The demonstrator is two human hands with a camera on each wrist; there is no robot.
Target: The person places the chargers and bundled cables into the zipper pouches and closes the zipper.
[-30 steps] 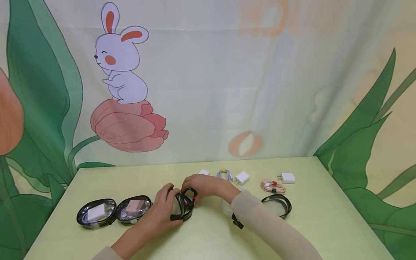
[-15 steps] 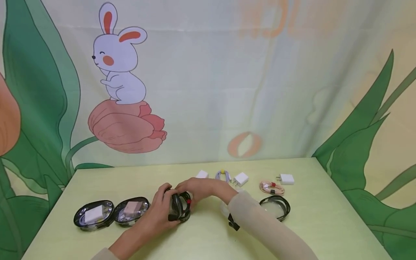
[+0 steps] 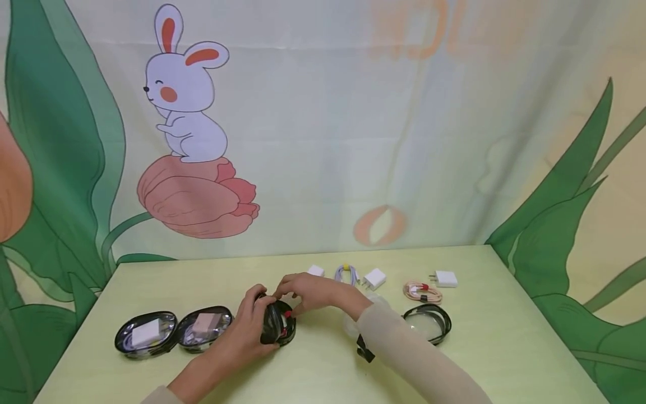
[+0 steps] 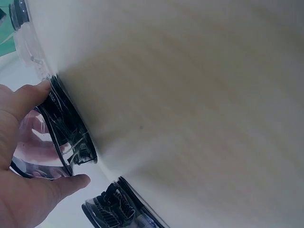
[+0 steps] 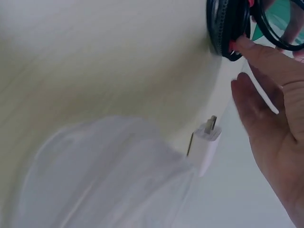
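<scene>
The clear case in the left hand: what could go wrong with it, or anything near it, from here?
The red strap at the open case's edge might get caught when it closes.

If the left hand slips, the case could fold onto the right hand.

The right sleeve, overlapping another case in the head view, may brush it.

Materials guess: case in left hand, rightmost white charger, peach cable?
Case: glossy clear panels, probably plastic, since the left hand shows through; black trim, plastic or fabric, unclear.
Charger: smooth, uniform white body, likely hard plastic; thin prongs, presumably metal.
Peach cable: flexible jacket, judging by its coil; rubbery or braided, too small to tell.
</scene>
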